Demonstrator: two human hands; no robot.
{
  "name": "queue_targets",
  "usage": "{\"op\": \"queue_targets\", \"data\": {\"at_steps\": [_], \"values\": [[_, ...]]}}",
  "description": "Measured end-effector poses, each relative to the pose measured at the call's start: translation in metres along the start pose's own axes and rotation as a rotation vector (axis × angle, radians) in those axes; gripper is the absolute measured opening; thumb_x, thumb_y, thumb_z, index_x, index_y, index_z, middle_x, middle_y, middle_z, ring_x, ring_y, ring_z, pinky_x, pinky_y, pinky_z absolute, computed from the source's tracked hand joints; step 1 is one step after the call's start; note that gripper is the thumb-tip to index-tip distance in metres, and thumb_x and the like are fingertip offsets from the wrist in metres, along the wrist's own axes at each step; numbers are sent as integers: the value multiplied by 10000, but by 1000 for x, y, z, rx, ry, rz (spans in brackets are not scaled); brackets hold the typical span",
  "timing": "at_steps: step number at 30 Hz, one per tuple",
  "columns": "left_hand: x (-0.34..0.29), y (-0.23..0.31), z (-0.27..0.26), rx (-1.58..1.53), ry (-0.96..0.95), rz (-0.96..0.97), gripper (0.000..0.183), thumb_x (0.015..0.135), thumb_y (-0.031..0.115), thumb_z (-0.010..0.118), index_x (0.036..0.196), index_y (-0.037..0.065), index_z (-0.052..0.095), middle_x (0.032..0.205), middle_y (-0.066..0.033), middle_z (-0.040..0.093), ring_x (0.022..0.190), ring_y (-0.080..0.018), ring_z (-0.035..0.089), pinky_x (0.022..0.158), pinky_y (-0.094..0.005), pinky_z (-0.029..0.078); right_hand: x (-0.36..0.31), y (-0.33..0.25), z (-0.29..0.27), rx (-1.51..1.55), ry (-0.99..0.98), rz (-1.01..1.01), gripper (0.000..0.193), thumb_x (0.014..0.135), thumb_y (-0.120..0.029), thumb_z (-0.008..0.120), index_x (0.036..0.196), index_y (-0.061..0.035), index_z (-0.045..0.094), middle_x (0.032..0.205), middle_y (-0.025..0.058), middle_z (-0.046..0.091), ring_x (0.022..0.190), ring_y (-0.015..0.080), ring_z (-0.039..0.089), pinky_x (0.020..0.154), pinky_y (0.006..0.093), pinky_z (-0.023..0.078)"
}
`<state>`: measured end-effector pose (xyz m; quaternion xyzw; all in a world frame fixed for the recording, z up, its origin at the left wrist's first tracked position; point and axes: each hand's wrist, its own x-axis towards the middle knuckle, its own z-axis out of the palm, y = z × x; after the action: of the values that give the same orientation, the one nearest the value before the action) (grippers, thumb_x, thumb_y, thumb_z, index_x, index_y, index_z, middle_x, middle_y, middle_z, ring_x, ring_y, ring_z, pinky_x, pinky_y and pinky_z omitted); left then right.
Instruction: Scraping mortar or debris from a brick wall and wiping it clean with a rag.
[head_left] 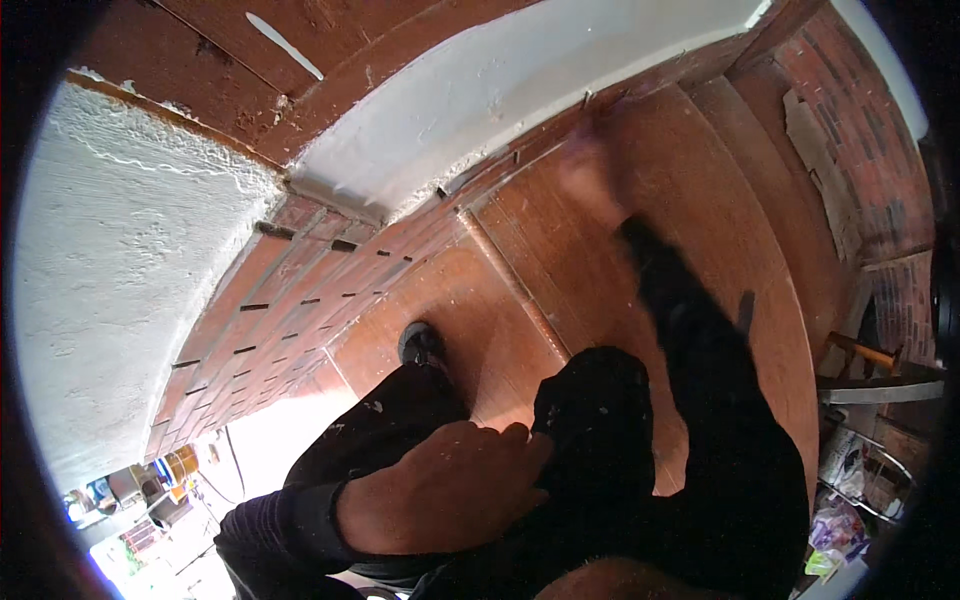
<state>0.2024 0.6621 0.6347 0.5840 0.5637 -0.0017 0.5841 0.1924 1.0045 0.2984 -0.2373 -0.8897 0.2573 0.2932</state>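
Observation:
My left hand (450,488) lies across the dark trousers (600,410) near my knee. Its back faces up, and the fingers are curled in, with no object showing in them. My right arm (710,350), in a black sleeve, reaches out toward the foot of the wall. The right hand (592,178) at its end is smeared by motion, close to the brown wooden strip under a white panel (450,95). A faint purplish blur appears around its fingers; whether it holds something cannot be made out.
Tiled brown steps (690,190) with a raised edging (515,290) lie below me. A brick-patterned wall (300,300) runs along the left. Flattened cardboard (825,175) leans at the right, above a wooden stool (860,355) and plastic bags (838,530). My shoe (422,343) stands on the step.

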Motion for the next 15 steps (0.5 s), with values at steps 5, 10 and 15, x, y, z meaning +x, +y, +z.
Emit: {"op": "queue_targets", "data": {"at_steps": [5,10,15], "values": [[20,21,2,86,106,87,447,1038,325,621,1310,-22,549,1070,-223,704,922,-408,725,776,-465,589,-119,-216,69,333,-1134,-125,368,861,-304,709,1153,-79,710,1049,219,715,979,377,697,867,477,550],[7,15,10,57,140,87,455,1039,317,623,1321,-31,548,1083,-229,699,975,-393,722,835,-462,582,-105,-198,20,572,-815,-323,400,875,-336,748,1186,-84,736,1154,194,726,983,355,711,859,441,568],[-12,-6,21,11,183,-14,461,1046,325,615,1327,-36,559,1122,-234,700,996,-398,719,852,-470,576,-31,-67,-82,446,-235,360,327,981,-304,682,916,17,696,766,128,737,670,201,722,621,392,575]]}}
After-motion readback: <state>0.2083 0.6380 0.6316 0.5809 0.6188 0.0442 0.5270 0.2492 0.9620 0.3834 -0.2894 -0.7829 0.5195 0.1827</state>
